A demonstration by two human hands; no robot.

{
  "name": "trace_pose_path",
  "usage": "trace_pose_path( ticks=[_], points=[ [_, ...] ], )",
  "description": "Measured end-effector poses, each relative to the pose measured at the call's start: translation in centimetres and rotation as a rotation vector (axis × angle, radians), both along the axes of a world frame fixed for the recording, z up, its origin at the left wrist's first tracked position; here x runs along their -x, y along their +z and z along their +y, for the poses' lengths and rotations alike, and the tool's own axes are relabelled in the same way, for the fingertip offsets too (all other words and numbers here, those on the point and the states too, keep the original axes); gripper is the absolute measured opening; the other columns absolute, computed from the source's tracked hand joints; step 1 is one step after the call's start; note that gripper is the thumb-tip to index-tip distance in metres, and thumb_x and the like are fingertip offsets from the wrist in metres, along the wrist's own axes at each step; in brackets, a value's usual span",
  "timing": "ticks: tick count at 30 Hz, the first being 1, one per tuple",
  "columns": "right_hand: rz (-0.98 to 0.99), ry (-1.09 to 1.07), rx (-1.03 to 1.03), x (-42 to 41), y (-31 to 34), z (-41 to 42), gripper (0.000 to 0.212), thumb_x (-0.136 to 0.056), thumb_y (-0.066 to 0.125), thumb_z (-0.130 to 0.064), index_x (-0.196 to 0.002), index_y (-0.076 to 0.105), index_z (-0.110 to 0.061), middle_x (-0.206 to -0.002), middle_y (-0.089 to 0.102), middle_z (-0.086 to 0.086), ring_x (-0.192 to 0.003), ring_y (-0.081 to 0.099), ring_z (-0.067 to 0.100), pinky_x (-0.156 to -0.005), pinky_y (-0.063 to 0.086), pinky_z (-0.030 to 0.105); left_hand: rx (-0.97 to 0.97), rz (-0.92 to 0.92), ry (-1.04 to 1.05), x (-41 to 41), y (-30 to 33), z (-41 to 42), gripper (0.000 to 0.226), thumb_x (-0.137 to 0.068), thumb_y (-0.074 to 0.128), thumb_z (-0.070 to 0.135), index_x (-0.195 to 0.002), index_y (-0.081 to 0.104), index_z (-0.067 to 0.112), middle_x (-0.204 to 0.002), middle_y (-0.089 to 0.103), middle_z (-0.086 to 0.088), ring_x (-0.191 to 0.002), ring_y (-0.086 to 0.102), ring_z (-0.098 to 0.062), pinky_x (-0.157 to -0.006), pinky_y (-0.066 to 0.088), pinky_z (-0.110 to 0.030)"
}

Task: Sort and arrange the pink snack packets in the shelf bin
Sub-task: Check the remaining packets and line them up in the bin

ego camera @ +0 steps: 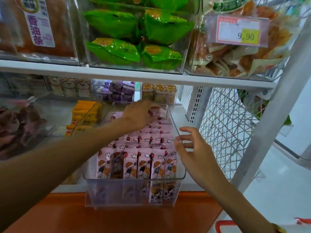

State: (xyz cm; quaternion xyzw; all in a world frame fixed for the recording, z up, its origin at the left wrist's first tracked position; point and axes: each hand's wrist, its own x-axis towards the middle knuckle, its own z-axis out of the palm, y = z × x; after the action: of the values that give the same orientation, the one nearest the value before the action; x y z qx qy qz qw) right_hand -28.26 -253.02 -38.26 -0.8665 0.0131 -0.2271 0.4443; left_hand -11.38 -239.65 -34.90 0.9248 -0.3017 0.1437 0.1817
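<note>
A clear plastic shelf bin [178,130] sticks out from the lower shelf, filled with rows of upright pink snack packets [144,163] printed with a cartoon child. My left hand [139,115] reaches deep into the bin's back end, its fingers curled round a pink packet [159,111] there. My right hand [190,148] hovers by the bin's right wall, fingers spread and loosely bent, holding nothing; its fingertips are at the rim.
Orange packets [84,115] fill the neighbouring bin on the left. Above, a white shelf board [134,74] carries bins of green packets [134,36] and a price tag [239,31]. White wire mesh [227,125] and a slanted post [276,118] close the right side.
</note>
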Motion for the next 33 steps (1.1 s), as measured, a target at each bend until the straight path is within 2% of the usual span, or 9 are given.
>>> trace_pose_path(
  ticks=[5, 9, 13, 16, 20, 26, 29, 32, 33],
  points=[
    [0.004, 0.047, -0.054, 0.1, 0.1, -0.7, 0.018, -0.09, 0.059, -0.035, -0.106, 0.051, -0.033, -0.097, 0.061, -0.023, -0.086, 0.06, -0.011, -0.064, 0.046, 0.004, 0.086, -0.044, -0.032, -1.8, 1.1, -1.4, 0.044, -0.091, 0.059, 0.038, -0.129, 0.046, 0.018, -0.117, 0.066, -0.008, -0.104, 0.063, -0.028, -0.086, 0.051, -0.04],
    [-0.014, 0.058, -0.069, 0.1, 0.0, -0.6, 0.016, -0.089, 0.061, -0.032, -0.099, 0.05, -0.037, -0.095, 0.062, -0.022, -0.085, 0.06, -0.01, -0.064, 0.046, 0.005, 0.12, -0.074, 0.015, -3.0, 0.3, -3.1, 0.039, -0.093, 0.058, 0.034, -0.127, 0.054, 0.015, -0.124, 0.06, -0.009, -0.113, 0.058, -0.027, -0.092, 0.049, -0.04],
    [-0.021, 0.045, -0.058, -0.1, -0.2, -0.6, 0.017, -0.089, 0.06, -0.032, -0.103, 0.051, -0.034, -0.096, 0.063, -0.021, -0.084, 0.061, -0.008, -0.065, 0.047, 0.007, -0.005, 0.013, -0.002, -4.0, -1.4, -4.2, 0.025, -0.096, 0.054, 0.026, -0.112, 0.066, 0.012, -0.115, 0.066, -0.008, -0.105, 0.06, -0.023, -0.088, 0.048, -0.034],
    [-0.018, 0.044, -0.04, -0.1, -0.3, -0.7, 0.018, -0.089, 0.059, -0.033, -0.106, 0.052, -0.032, -0.099, 0.063, -0.021, -0.085, 0.061, -0.008, -0.066, 0.047, 0.006, -0.084, 0.095, -0.054, -4.5, -2.2, -3.9, 0.031, -0.102, 0.04, 0.02, -0.124, 0.061, 0.014, -0.124, 0.063, -0.009, -0.111, 0.057, -0.024, -0.095, 0.046, -0.039],
    [-0.004, 0.032, -0.014, -0.1, -0.3, -0.8, 0.02, -0.089, 0.059, -0.035, -0.107, 0.05, -0.034, -0.102, 0.061, -0.022, -0.085, 0.059, -0.01, -0.066, 0.046, 0.005, -0.126, 0.128, -0.146, -4.7, -1.5, -2.7, 0.035, -0.102, 0.039, 0.02, -0.134, 0.053, 0.015, -0.133, 0.058, -0.011, -0.118, 0.054, -0.027, -0.098, 0.041, -0.036],
    [0.039, 0.013, 0.077, 0.4, -0.2, -0.7, 0.033, -0.088, 0.051, -0.05, -0.116, 0.048, -0.034, -0.11, 0.06, -0.023, -0.088, 0.059, -0.01, -0.071, 0.048, 0.011, -0.098, 0.038, -0.101, -4.0, -1.4, -3.4, 0.025, -0.093, 0.058, 0.03, -0.106, 0.072, 0.015, -0.107, 0.071, -0.006, -0.097, 0.063, -0.021, -0.09, 0.051, -0.038],
    [0.047, 0.0, 0.132, 0.8, -0.1, -0.6, 0.05, -0.079, 0.037, -0.065, -0.119, 0.046, -0.037, -0.11, 0.06, -0.022, -0.09, 0.058, -0.009, -0.075, 0.05, 0.016, 0.039, 0.046, -0.063, -3.8, -1.3, -3.7, 0.021, -0.092, 0.06, 0.025, -0.103, 0.073, 0.011, -0.107, 0.071, -0.006, -0.099, 0.063, -0.021, -0.09, 0.051, -0.038],
    [0.053, -0.004, 0.188, 1.0, 0.0, -0.6, 0.057, -0.077, 0.031, -0.069, -0.123, 0.043, -0.037, -0.11, 0.059, -0.021, -0.091, 0.059, -0.005, -0.078, 0.053, 0.025, 0.404, 0.167, -0.029, -3.1, -0.6, -4.2, 0.022, -0.096, 0.052, 0.018, -0.099, 0.067, 0.003, -0.095, 0.069, -0.007, -0.081, 0.062, -0.015, -0.067, 0.048, -0.015],
    [0.053, -0.006, 0.2, 1.1, 0.0, -0.6, 0.058, -0.077, 0.031, -0.069, -0.124, 0.042, -0.037, -0.109, 0.059, -0.02, -0.091, 0.059, -0.004, -0.079, 0.053, 0.027, 0.559, 0.24, -0.031, -2.6, -0.1, -4.4, 0.019, -0.097, 0.051, 0.017, -0.097, 0.063, 0.002, -0.092, 0.066, -0.006, -0.081, 0.061, -0.015, -0.067, 0.046, -0.013]
  ],
)
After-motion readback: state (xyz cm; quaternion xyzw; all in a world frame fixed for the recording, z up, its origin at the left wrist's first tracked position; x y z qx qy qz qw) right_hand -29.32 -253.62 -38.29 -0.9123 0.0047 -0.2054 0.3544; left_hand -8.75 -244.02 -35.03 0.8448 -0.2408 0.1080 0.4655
